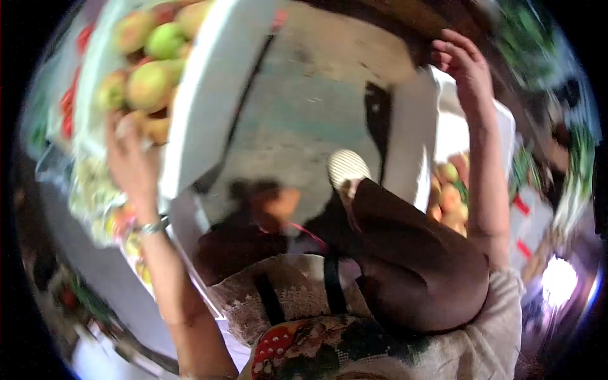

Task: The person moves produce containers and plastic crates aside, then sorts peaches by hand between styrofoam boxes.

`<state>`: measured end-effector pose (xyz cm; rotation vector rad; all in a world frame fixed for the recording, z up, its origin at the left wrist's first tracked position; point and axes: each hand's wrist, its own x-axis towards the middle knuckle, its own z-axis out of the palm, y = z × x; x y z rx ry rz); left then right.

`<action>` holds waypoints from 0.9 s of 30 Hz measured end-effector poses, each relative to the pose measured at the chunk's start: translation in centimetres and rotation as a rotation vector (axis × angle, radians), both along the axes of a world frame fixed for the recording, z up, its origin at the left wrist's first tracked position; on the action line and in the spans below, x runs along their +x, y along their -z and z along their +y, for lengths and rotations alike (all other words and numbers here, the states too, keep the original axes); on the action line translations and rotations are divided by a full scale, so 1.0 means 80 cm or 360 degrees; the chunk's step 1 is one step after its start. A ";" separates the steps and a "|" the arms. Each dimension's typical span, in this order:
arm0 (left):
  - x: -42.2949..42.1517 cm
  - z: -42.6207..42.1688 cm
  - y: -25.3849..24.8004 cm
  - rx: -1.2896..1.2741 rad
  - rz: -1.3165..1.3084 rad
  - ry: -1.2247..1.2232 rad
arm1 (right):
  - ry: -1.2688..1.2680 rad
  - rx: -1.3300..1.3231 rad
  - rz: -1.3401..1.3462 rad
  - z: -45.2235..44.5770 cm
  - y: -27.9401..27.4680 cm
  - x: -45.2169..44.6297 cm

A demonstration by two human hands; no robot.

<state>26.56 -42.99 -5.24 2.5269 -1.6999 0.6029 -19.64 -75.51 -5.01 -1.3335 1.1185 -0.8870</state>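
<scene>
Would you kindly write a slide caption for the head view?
Left hand at fruit in a white box; right hand near a second fruit box.

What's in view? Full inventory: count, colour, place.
Left box: one, white, upper left
Fruit: several, yellow-red and green, in left box
Red produce: several, red, far left, kind unclear
Right box: one, white, right of centre
Peach-like fruit: several, orange-yellow, in right box
Long green stalks: bunch, green and white, far right
Light: one, white glare, lower right
Floor: one, grey-green, centre
Shoe: one, cream striped, centre
Bracelet: one, silvery, left wrist
Leg: one plainly visible, dark-clothed, lower right
Left hand: one, bare, at left box's fruit, contact unclear
Right hand: one, bare, upper right
</scene>
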 end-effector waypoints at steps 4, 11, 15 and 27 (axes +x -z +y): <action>-0.030 -0.020 -0.024 -0.0862 0.1997 -0.0609 | -0.0001 0.0274 0.0810 0.071 0.064 -0.160; -0.040 -0.027 -0.045 -0.0692 0.1867 -0.0479 | -0.0591 0.0800 0.1333 0.206 0.047 -0.201; -0.017 -0.017 -0.033 -0.0663 0.1917 -0.0400 | -0.0778 0.0358 0.1590 0.261 0.064 -0.195; -0.005 -0.010 -0.019 -0.0596 0.1700 -0.0181 | -0.0003 0.1291 -0.1052 0.170 0.029 -0.235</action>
